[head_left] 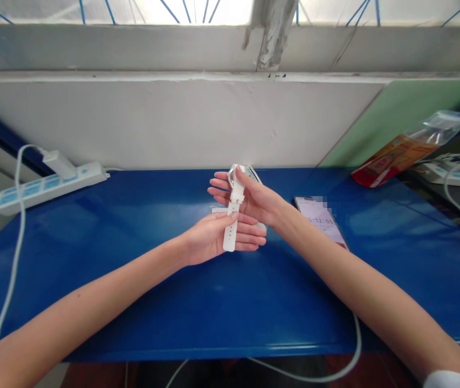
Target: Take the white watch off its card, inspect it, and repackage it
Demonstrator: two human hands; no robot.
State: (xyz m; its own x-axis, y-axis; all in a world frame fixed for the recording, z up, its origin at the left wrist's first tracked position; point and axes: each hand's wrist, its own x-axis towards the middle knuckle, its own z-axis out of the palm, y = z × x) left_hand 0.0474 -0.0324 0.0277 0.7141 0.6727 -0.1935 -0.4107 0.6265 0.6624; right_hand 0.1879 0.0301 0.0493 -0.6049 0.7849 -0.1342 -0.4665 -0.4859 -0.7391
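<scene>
A white wristwatch (235, 195) with a holed strap hangs lengthwise between my two hands, above the blue table. My left hand (217, 235) holds the lower strap end, thumb pressed on top and the other fingers stretched out beneath. Higher up, my right hand (254, 196) pinches the upper part near a round metal piece, its thumb in front and its fingers extended behind. Whether that metal piece is the case or the buckle, I cannot tell. Behind the hands lies a whitish object (262, 229), mostly covered by them.
A phone (322, 218) displaying a timer lies beside my right forearm. At the back right, a bottle of red drink (399, 153) leans at a tilt. On the left is a white power strip (52, 188) with a plugged-in charger (59, 164); its white cable (18, 253) runs toward the front edge.
</scene>
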